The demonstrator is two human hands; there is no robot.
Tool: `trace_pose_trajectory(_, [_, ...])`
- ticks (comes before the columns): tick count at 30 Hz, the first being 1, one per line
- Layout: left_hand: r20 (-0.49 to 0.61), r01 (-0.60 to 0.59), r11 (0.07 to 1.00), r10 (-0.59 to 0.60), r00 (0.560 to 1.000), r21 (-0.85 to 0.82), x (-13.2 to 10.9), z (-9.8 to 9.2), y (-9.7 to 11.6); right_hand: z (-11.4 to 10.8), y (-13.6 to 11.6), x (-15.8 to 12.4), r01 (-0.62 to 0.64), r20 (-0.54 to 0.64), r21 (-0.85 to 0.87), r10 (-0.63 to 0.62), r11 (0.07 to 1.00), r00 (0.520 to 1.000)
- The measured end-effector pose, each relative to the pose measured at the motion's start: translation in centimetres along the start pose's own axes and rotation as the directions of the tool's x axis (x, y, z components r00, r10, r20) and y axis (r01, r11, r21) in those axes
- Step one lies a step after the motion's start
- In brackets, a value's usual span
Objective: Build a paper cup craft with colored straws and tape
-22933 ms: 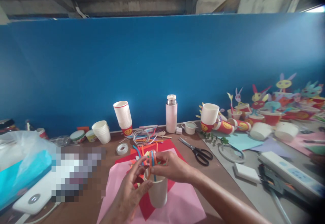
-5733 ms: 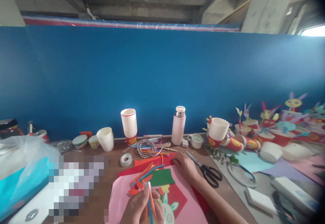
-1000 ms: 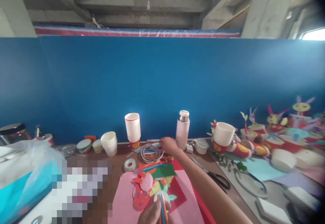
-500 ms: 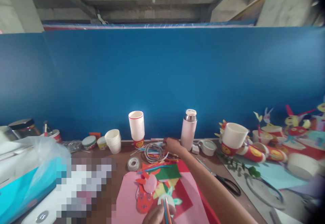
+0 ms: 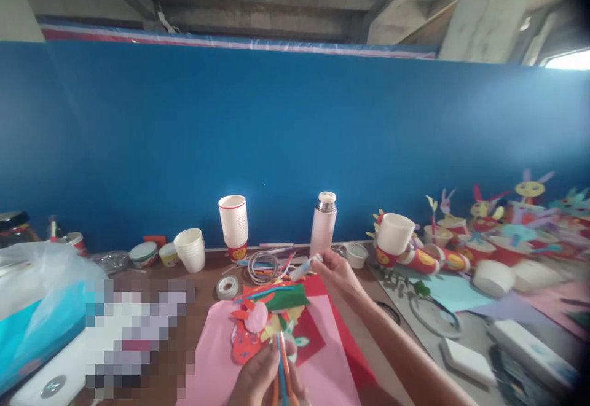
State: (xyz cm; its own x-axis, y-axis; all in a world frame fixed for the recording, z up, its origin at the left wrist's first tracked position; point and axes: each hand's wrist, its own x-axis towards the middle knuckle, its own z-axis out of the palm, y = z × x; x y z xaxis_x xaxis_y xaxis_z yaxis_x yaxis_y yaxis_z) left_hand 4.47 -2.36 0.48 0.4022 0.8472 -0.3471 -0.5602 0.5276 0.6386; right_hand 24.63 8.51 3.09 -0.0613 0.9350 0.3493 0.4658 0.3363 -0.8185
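Note:
My left hand (image 5: 258, 374), low in the middle, is closed around several thin blue and orange strips (image 5: 282, 363) that point upward. Behind its fingertips is a pale cutout with mint-green ears (image 5: 300, 341). Between the fingers of my right hand (image 5: 340, 274) is a small whitish tube (image 5: 301, 269), held tilted above the table in front of the pink thermos (image 5: 324, 225). An orange-red paper face (image 5: 246, 348) and a pink round cutout (image 5: 257, 317) lie on the pink paper (image 5: 209, 357), with green paper (image 5: 288, 298) just beyond.
A coil of cable (image 5: 262, 268) and a tape roll (image 5: 227, 287) lie behind the papers. Paper cup stacks (image 5: 233, 222) stand along the blue partition (image 5: 276, 136). Decorated cups (image 5: 479, 249) crowd the right side. A plastic bag (image 5: 46, 271) is at left.
My right hand has come back from beside the cable coil, lifting the small whitish tube. My left hand still grips the strips and shows more fully. The view has shifted right.

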Motion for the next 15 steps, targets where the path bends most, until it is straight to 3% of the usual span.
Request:
trace_pose_trajectory(2, [0.019, -0.003, 1.000, 0.003, 1.000, -0.007, -0.3, 0.5, -0.1, -0.3, -0.4, -1.7, -0.019, 0.018, 0.281, 0.014, 0.959, 1.000])
trace_pose_trajectory(4, [0.043, 0.006, 1.000, -0.006, 0.999, 0.007, -0.6, 1.0, -0.3, -0.3, -1.0, -3.2, -0.065, 0.057, 0.434, 0.045, 0.898, 0.997])
trace_pose_trajectory(9, [0.096, -0.048, 0.994, 0.038, 0.995, 0.100, -0.7, 1.3, -0.7, 0.2, -2.6, -5.4, -0.135, 0.126, 0.568, 0.077, 0.812, 0.989])
trace_pose_trajectory(15, [0.087, -0.106, 0.982, 0.094, 0.992, 0.155, -0.4, 0.9, -0.9, 0.9, -3.5, -6.2, -0.169, 0.145, 0.661, 0.096, 0.731, 0.985])
